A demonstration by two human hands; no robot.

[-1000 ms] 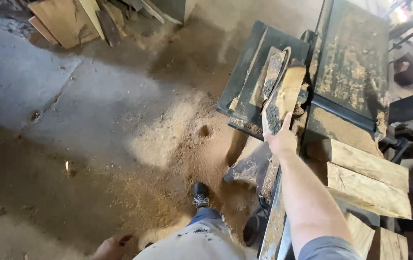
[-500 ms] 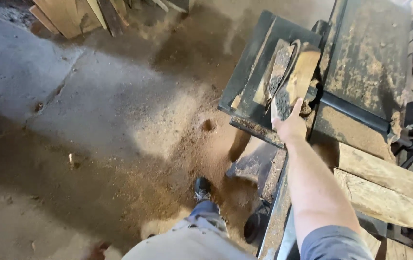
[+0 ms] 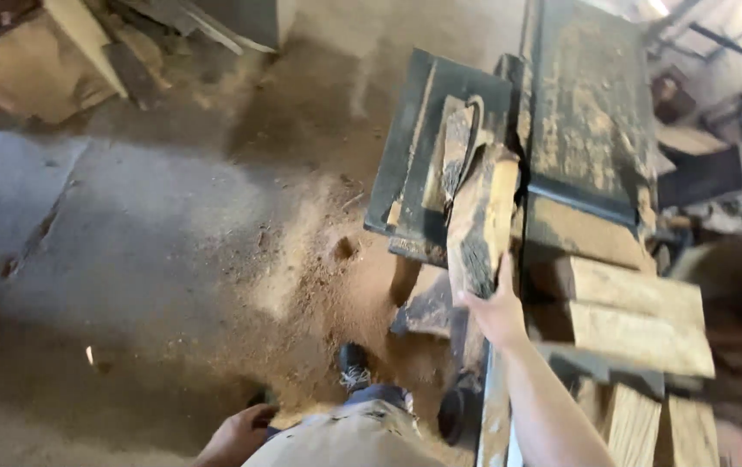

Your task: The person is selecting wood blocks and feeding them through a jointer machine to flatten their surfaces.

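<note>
Here, taking the dark metal saw table (image 3: 591,112) as the landmark for every place. Containers: the only tray-like piece is a dark metal side plate (image 3: 406,164) set against the saw table's left edge; on it lie a narrow wood strip (image 3: 456,147) and a curved dark strap, its make unclear.

Item: rough wood block (image 3: 482,220), pale on its sawn face and dark and bark-like along one side, lying lengthwise at the saw table's left edge, its far end resting on the side plate.

Right hand (image 3: 499,307): arm stretched forward from the lower frame, fingers wrapped round the near end of the wood block, thumb up along its right face; grasp firm and closed on the wood.

Left hand (image 3: 237,435): hanging low beside the person's trouser leg, well left of the saw table, only partly in frame; whether it is curled or slack cannot be told.

Other items: stacked pale planks (image 3: 639,316) just nearer than the saw table; a sawdust heap (image 3: 319,277) on the concrete floor to its left; timber offcuts (image 3: 51,52) far off to its left.
</note>
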